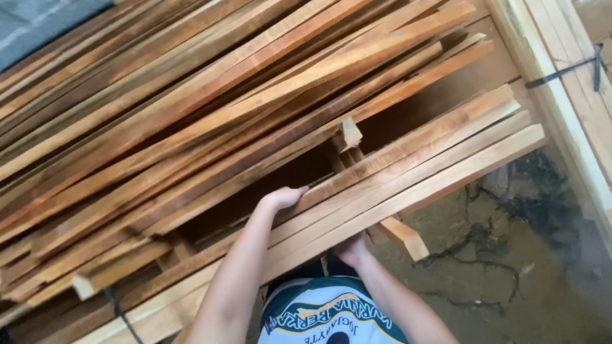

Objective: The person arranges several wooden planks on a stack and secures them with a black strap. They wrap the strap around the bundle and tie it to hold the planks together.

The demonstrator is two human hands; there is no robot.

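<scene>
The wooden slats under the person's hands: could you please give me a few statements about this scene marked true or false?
1. The left hand rests on top of the near bundle of pale wooden slats. True.
2. The right hand holds a hammer. False: it grips the near edge of the slats from below.
3. The large pile of slats lies in neat parallel rows. False: many cross at angles.
4. A black strap crosses the pale boards at upper right. True.
5. The ground is bare dirt. True.
</scene>
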